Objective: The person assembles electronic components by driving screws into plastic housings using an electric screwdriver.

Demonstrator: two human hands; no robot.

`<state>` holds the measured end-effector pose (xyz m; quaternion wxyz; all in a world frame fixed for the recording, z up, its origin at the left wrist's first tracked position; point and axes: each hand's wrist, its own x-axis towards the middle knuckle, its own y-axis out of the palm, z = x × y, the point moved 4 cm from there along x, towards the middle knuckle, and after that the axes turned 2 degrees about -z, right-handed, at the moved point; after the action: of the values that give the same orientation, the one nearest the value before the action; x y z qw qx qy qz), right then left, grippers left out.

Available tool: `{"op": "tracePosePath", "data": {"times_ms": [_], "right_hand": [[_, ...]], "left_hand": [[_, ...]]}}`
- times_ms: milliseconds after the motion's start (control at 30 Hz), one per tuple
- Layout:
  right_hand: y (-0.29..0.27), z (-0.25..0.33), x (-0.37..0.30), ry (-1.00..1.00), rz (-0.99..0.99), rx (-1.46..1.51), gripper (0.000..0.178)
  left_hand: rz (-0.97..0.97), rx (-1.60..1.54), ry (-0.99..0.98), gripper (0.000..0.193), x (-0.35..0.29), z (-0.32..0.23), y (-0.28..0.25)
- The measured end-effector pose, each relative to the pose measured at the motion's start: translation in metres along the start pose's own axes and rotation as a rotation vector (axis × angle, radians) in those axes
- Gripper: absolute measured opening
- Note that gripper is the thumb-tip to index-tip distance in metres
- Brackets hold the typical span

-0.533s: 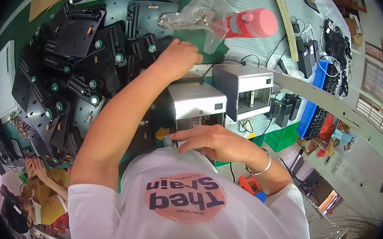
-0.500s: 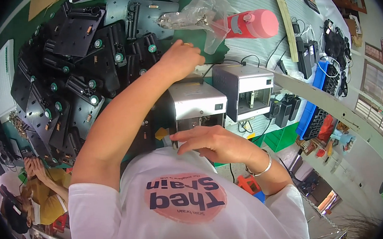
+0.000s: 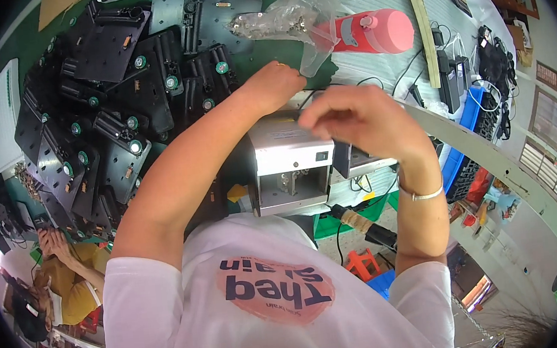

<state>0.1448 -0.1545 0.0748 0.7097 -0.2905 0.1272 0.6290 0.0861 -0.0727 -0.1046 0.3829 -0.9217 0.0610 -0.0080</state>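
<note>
My left hand (image 3: 277, 85) is just beyond a silver metal box-shaped machine (image 3: 291, 136), its fingers curled down with the tips hidden. Whatever it may grip cannot be seen. My right hand (image 3: 367, 117), smeared by motion, is above the second silver machine (image 3: 361, 161) and covers most of it. Its fingers are loosely bent and apart, and nothing shows in them. The first machine has an open front with a small metal fixture (image 3: 288, 182) inside. Left of my left hand lie many black plates with tubular holders and round green parts (image 3: 171, 82).
Beyond my hands lie a clear plastic bag of small metal parts (image 3: 271, 24) and a pink bottle (image 3: 375, 32). A wooden strip (image 3: 423, 36) and black power adapters (image 3: 454, 80) lie right. A metal beam (image 3: 491, 157) crosses there. Another person (image 3: 67, 281) works at lower left.
My right hand has risen from the front of the first machine, near my shirt, up and right over the second machine. My left hand has shifted slightly right.
</note>
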Motion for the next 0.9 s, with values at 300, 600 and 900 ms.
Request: {"op": "tracePosePath", "data": {"times_ms": [300, 600, 900], "right_hand": [[0.04, -0.061, 0.111, -0.013, 0.146, -0.766, 0.028], [0.05, -0.087, 0.14, -0.169, 0.145, -0.639, 0.025], [0.04, -0.089, 0.162, -0.1, 0.097, -0.473, 0.027]], "left_hand": [[-0.152, -0.109, -0.291, 0.017, -0.028, 0.021, -0.08], [0.05, 0.365, -0.32, 0.012, -0.037, 0.012, -0.09], [0.094, 0.608, -0.357, 0.013, -0.046, -0.005, -0.091]]}}
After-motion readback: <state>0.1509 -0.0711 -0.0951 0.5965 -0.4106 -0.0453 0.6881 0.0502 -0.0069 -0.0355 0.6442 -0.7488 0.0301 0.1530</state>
